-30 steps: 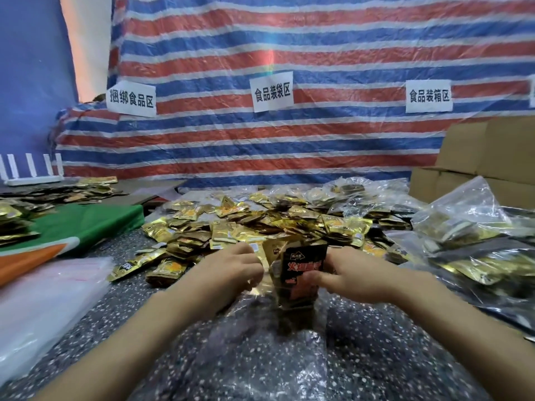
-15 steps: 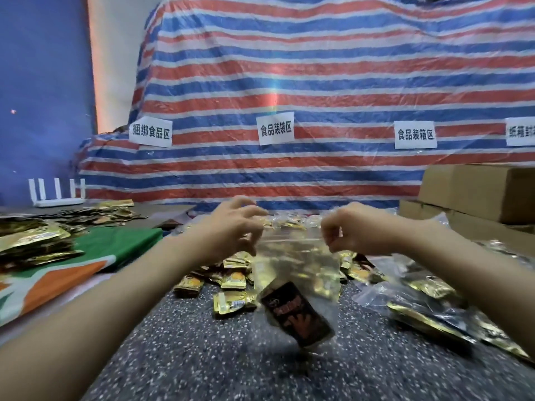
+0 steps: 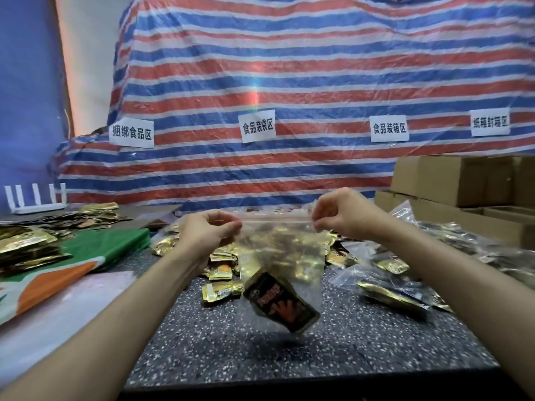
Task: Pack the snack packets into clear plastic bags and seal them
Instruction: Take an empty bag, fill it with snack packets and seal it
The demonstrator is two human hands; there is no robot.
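A clear plastic zip bag (image 3: 289, 256) hangs in the air over the speckled table (image 3: 318, 348). My left hand (image 3: 207, 231) pinches its top left corner and my right hand (image 3: 338, 215) pinches its top right corner, stretching the zip strip between them. A dark snack packet with red print (image 3: 279, 302) lies tilted in the bag's bottom. Behind the bag, loose gold snack packets (image 3: 221, 290) are heaped on the table.
Filled clear bags (image 3: 390, 287) lie at the right, with cardboard boxes (image 3: 451, 180) behind them. At the left are a green and orange sheet (image 3: 86, 256), more gold packets (image 3: 26, 247) and a stack of flat clear bags (image 3: 58, 308). A striped tarp (image 3: 289, 82) with paper labels hangs behind.
Both hands have lifted the bag off the table with the dark packet now inside it. They have moved apart along the top edge, pulling the zip strip straight.
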